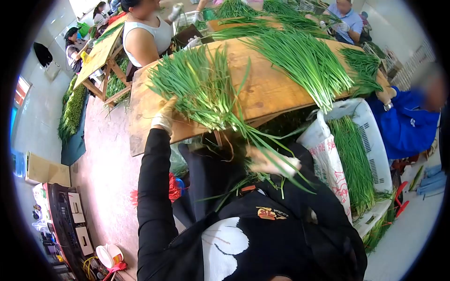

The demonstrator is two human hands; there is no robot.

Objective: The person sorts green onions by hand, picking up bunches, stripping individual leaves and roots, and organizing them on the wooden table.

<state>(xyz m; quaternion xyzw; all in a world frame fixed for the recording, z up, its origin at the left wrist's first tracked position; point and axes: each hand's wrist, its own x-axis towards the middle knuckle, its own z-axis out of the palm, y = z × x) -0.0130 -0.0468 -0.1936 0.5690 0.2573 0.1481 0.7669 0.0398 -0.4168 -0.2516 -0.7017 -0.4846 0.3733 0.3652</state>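
Note:
My left hand (165, 116), in a pale glove, is at the left edge of a loose bunch of green leafy stalks (201, 89) on the wooden table (258, 89). Its fingers are partly hidden by the leaves. Close to my body, below the table edge, my right hand (269, 161) is smeared by motion. Long green leaves cross in front of it, and its fingers cannot be made out. A neater pile of stalks (304, 65) lies farther right on the table, white ends toward me.
A white crate (375, 154) holding green stalks stands at the right, with a printed sack (328, 164) on its near side. Someone in blue (403, 122) is beside it. Another person in a white top (143, 40) stands beyond the table's left end.

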